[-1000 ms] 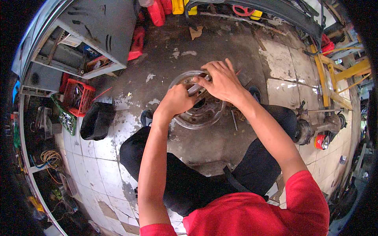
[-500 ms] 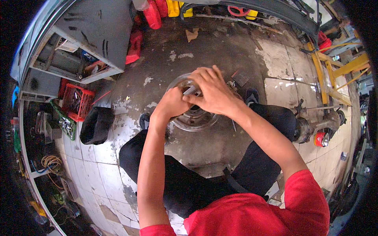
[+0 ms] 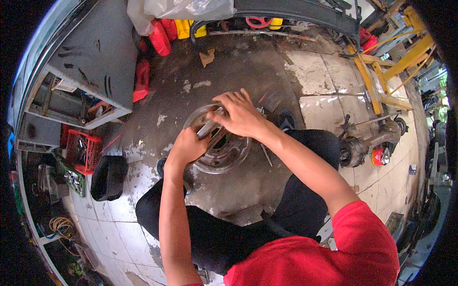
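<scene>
A worn steel wheel rim (image 3: 220, 166) lies on the dark floor between my feet, partly hidden by my hands. Over it, a grey bar-like metal piece (image 3: 208, 127) slants between both hands; its exact kind cannot be made out. My left hand (image 3: 190, 144) is closed round its lower end. At its upper end, the thumb and palm of my right hand (image 3: 239, 115) grip the same piece, with the fingers reaching over the rim's far side. A thin metal rod (image 3: 266, 155) rests on the floor to the right of the rim.
At left stand a grey metal cabinet (image 3: 93, 62), a red crate (image 3: 82, 151) and a black bucket-like container (image 3: 109, 178). To the right lie a metal axle-like part (image 3: 353, 151) and a red can (image 3: 380, 156). Yellow framing (image 3: 369, 78) stands at the back right.
The view has shifted, so the surroundings sit further left and lower. My hands have drawn apart along the grey metal piece, which shows more now; the left is lower.
</scene>
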`<act>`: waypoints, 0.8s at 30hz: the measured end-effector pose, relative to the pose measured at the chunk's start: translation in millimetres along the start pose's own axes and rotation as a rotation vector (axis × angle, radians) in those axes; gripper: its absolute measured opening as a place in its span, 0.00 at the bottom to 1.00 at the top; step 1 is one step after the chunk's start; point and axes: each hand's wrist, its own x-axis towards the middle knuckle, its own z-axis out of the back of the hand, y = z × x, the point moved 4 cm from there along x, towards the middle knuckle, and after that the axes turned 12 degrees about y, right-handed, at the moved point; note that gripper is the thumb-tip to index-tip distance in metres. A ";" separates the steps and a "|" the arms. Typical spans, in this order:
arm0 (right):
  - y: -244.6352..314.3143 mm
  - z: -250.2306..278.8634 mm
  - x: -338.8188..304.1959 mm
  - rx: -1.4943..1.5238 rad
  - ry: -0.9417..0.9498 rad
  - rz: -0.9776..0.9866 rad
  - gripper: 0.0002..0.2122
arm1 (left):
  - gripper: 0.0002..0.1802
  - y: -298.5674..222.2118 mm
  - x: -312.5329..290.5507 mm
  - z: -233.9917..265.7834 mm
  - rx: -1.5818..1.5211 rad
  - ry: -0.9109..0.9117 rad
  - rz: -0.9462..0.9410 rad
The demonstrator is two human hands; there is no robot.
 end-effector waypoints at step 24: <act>7.6 -11.5 -19.5 -0.028 -0.062 0.159 0.34 | 0.20 -1.5 0.1 -4.2 -0.014 0.002 -0.062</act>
